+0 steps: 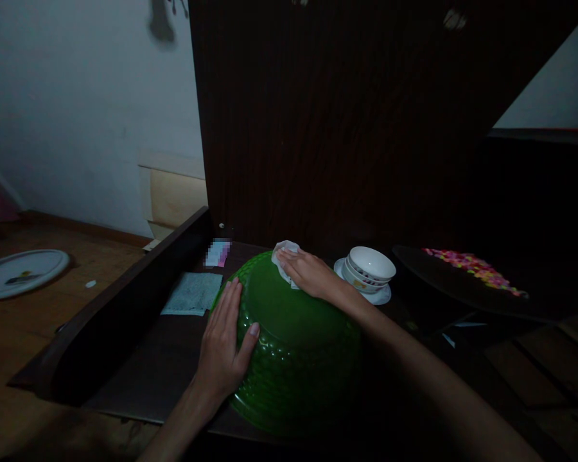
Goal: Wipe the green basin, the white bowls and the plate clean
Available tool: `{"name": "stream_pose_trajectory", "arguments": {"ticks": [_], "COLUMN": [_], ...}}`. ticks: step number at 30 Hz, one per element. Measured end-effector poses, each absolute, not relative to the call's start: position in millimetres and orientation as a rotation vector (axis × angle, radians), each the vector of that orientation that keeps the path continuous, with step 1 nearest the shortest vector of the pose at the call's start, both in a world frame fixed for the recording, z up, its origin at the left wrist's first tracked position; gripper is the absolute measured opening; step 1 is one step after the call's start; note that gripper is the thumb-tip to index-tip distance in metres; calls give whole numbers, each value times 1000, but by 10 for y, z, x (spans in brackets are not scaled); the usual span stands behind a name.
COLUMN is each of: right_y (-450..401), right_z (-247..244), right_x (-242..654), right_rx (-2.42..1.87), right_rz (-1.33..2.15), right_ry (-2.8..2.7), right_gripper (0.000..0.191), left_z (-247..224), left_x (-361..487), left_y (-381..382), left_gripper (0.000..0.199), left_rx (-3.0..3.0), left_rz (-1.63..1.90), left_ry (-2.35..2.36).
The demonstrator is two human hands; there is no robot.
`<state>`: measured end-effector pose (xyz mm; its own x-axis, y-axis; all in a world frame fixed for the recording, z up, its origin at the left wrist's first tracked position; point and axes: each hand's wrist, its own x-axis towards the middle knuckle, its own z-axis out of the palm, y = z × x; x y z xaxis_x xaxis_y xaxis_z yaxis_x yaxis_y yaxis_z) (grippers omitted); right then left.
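A large green basin (298, 321) stands upside down on the dark wooden surface (144, 366), its flat base facing up. Against its left side lies my left hand (226, 346), fingers stretched out and thumb apart. My right hand (308, 273) presses a crumpled white cloth or tissue (284, 247) onto the far edge of the base. The cloth shows beyond and beside the fingertips, and part of it is hidden under them.
Stacked white bowls (372, 263) sit on a white plate (381, 296) right of the basin. Left lie a folded light-blue cloth (192, 294) and a small packet (218, 253). A raised side board (135, 301) edges the surface. Colourful small items (476, 269) lie at right.
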<state>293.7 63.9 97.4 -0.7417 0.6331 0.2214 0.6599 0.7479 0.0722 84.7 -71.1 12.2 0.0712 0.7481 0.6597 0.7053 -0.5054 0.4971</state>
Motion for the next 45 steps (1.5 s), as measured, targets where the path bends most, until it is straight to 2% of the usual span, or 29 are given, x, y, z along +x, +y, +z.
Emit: {"name": "stream_pose_trajectory", "arguments": {"ticks": [45], "right_y": [583], "right_z": [980], "right_x": [3176], "right_rx": [-1104], "right_rz": [-74], "right_ry": [-2661], "right_gripper": [46], "left_z": [118], "left_x": [845], "left_y": [-710], "left_gripper": [68], "left_rx": [2245], "left_rz": [1456], "left_ry": [1535]}}
